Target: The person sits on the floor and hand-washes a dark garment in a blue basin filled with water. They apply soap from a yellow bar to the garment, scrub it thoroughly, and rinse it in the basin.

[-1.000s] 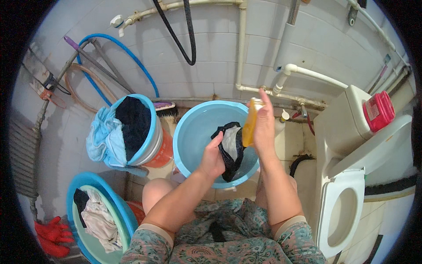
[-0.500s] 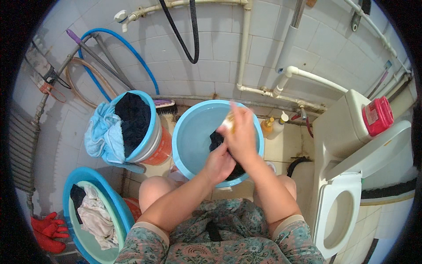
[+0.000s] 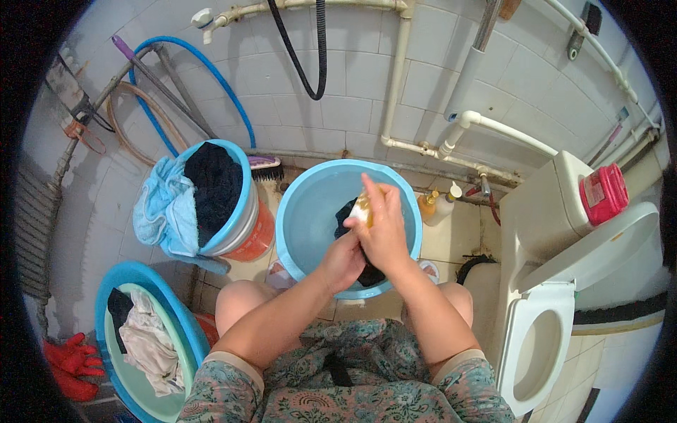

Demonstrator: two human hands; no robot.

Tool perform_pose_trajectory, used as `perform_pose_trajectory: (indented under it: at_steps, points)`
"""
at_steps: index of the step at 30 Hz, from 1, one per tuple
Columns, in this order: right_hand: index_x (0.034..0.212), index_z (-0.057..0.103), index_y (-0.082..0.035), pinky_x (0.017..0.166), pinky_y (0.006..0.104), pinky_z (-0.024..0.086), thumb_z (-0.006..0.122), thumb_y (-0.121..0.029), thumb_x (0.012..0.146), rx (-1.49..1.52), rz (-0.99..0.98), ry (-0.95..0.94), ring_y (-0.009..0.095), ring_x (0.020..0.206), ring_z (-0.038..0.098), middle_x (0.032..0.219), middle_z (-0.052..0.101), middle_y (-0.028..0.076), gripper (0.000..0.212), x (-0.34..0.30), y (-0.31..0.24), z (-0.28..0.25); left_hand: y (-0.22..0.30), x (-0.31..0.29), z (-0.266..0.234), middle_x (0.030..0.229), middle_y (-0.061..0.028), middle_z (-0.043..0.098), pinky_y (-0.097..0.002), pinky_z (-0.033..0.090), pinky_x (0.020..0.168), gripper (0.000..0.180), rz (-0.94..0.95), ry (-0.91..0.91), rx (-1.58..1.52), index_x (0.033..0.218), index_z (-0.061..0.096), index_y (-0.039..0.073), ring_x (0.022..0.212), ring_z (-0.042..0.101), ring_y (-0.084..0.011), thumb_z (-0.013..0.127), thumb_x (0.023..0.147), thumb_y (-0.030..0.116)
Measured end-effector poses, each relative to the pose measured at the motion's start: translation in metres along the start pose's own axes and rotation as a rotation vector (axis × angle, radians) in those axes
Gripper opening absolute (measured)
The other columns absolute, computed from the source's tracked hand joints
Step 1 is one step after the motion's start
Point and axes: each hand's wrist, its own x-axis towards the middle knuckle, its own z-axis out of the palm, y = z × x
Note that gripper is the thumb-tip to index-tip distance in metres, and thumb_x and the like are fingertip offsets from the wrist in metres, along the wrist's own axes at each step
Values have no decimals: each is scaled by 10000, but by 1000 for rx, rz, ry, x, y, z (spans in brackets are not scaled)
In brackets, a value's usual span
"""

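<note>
A light blue basin (image 3: 310,211) stands on the tiled floor in front of my knees. Over it my left hand (image 3: 341,259) grips a dark garment (image 3: 347,211) that hangs into the basin. My right hand (image 3: 384,229) holds a small amber bottle (image 3: 363,206), tipped down against the garment. Both hands touch each other above the basin's near rim.
A blue bucket (image 3: 236,211) full of dark and pale blue laundry stands at the left, with a scrub brush (image 3: 264,168) behind it. Another blue basin (image 3: 127,352) with clothes sits lower left beside red gloves (image 3: 70,363). Two bottles (image 3: 437,204) and a toilet (image 3: 543,331) are on the right.
My right hand has brought the amber bottle down from upright above the basin onto the dark garment. The left hand has stayed on the garment.
</note>
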Motion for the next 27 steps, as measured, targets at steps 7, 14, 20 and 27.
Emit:
perform_pose_trajectory:
  at_steps: [7, 14, 20, 27]
  points:
    - [1228, 412, -86, 767, 382, 473, 350, -534, 919, 1344, 739, 399, 214, 841, 529, 928, 522, 90, 548, 22, 72, -30, 22, -7, 16, 1299, -81, 454, -381, 312, 1031, 453, -70, -118, -162, 1287, 379, 27, 1194, 436, -231, 333, 967, 345]
    - [1236, 393, -93, 719, 407, 495, 664, -216, 809, 1431, 785, 449, 212, 821, 567, 918, 544, 81, 521, 15, 97, -81, 33, 5, 7, 1281, -139, 471, -437, 287, 1049, 399, 81, 11, -279, 1260, 405, 25, 1194, 438, -296, 352, 961, 284]
    - [1241, 434, -68, 740, 336, 480, 604, -46, 784, 957, 390, 481, 180, 856, 557, 967, 544, 68, 488, 65, 41, -202, 33, 2, 12, 1311, -129, 451, -434, 267, 1062, 438, 34, -92, -263, 1283, 392, 5, 1220, 410, -294, 324, 964, 297]
    - [1232, 444, -64, 731, 290, 453, 647, -70, 755, 120, 40, 760, 159, 854, 536, 976, 550, 78, 518, 110, 15, -396, 30, 8, 10, 1297, -118, 468, -427, 286, 1047, 425, 81, -88, -218, 1268, 420, 19, 1205, 424, -287, 320, 968, 303]
